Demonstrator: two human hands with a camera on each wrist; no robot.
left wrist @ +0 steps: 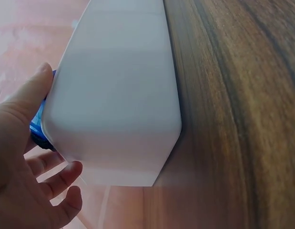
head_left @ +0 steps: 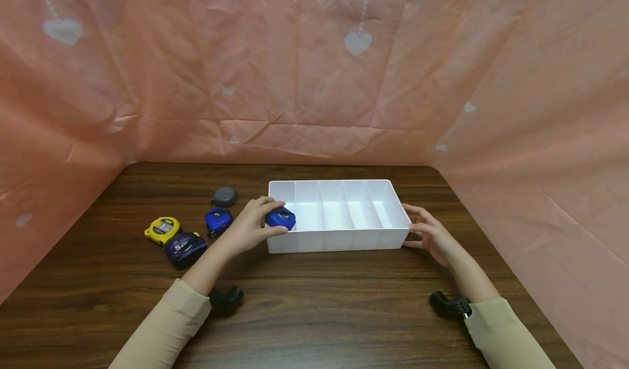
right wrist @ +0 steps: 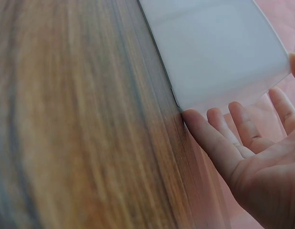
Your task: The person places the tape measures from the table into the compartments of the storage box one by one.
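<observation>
Left hand: the left hand (head_left: 248,228) curls its grip round a small blue tape measure (head_left: 281,218), thumb on the near side and fingers over the top, at the left end of the white divider tray (head_left: 339,242)
Blue tape measure: held over the tray's leftmost compartment, at about rim height; whether it touches the floor of the compartment cannot be told. In the left wrist view only a sliver of blue (left wrist: 38,119) shows between the thumb and the tray's corner
Left grip, close up: thumb (left wrist: 28,95) lies against the tray's outer wall (left wrist: 118,95); the other fingers are bent round behind the tray's corner
Right hand: the right hand (head_left: 431,231) rests at the tray's right end, fingers straight and spread apart, holding nothing
Right grip, close up: fingertips (right wrist: 197,119) touch the tray's lower right corner (right wrist: 218,62), palm up and open beside the wall
Tray: white, five long compartments side by side, standing flat on the dark wood tabletop (head_left: 314,303), between the two hands
Left of the tray: a second blue tape measure (head_left: 218,220), a larger dark blue tape measure (head_left: 185,248), a yellow tape measure (head_left: 162,230) and a grey round case (head_left: 224,196), all on the tabletop near the left hand
Backdrop: pink sheeting with white hearts (head_left: 357,42) on three sides
</observation>
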